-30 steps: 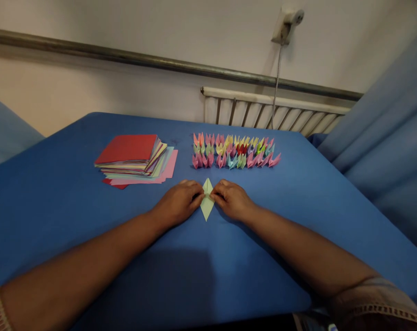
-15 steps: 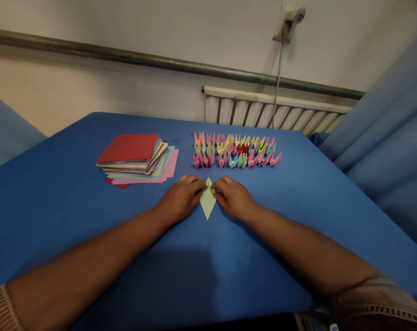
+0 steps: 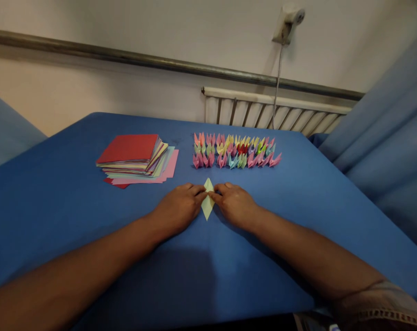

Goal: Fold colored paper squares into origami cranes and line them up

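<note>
A pale yellow-green folded paper (image 3: 207,209) in a narrow diamond shape lies flat on the blue table, one point towards me and one away. My left hand (image 3: 182,204) grips its left edge, thumb and fingers closed at the paper's middle. From the other side my right hand (image 3: 236,202) holds the right edge in the same way, its thumb lying on the paper. The two thumb tips nearly meet over the centre and hide part of the folds.
Left of centre stands a stack of coloured paper (image 3: 132,149), red on top. Rows of small folded paper cranes (image 3: 236,151) stand beyond my hands. The blue table (image 3: 73,197) reaches a wall with a metal rail (image 3: 142,59) and a radiator (image 3: 249,103). A blue curtain (image 3: 384,138) hangs at right.
Both hands have slid slightly towards me along the paper, and the thumbs have come closer together over its middle. The diamond looks narrower, with more of its far tip showing.
</note>
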